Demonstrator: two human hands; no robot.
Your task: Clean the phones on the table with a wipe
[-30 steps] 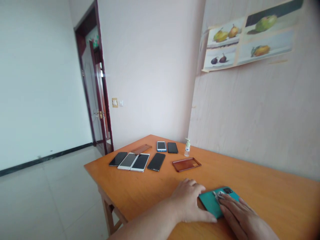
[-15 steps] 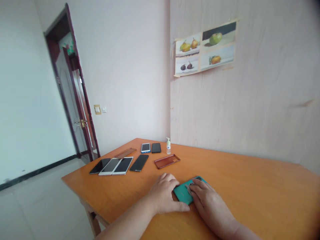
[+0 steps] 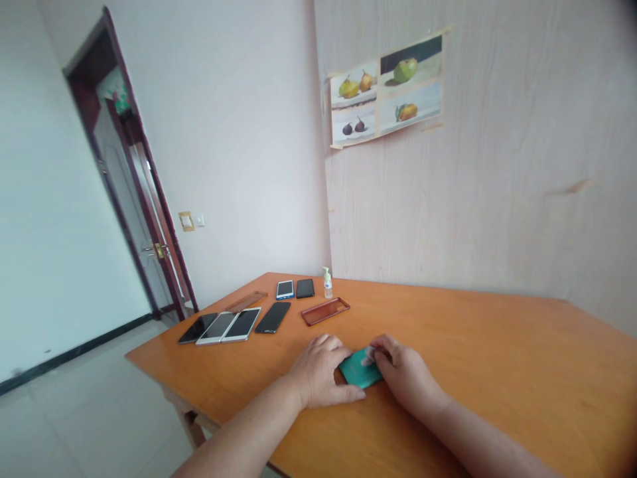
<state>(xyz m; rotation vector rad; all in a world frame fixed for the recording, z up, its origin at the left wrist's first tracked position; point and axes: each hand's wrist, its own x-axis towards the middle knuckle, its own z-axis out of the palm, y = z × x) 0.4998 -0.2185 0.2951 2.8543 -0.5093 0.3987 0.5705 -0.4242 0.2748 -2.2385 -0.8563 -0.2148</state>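
With the left hand (image 3: 322,372), spreading thumb and fingers around the left end of the flat teal phone (image 3: 357,373), lying on the orange wooden table (image 3: 488,352). With the right hand (image 3: 412,375), pinching a small whitish wipe (image 3: 369,357) on its upper face, hiding its right end. Beyond, showing a strip of wood before the thin, reddish-brown translucent case (image 3: 326,311). Near the left edge, showing four flat, black or white-framed phones (image 3: 242,324). Rightward, offering wide wooden surface until the far edge.
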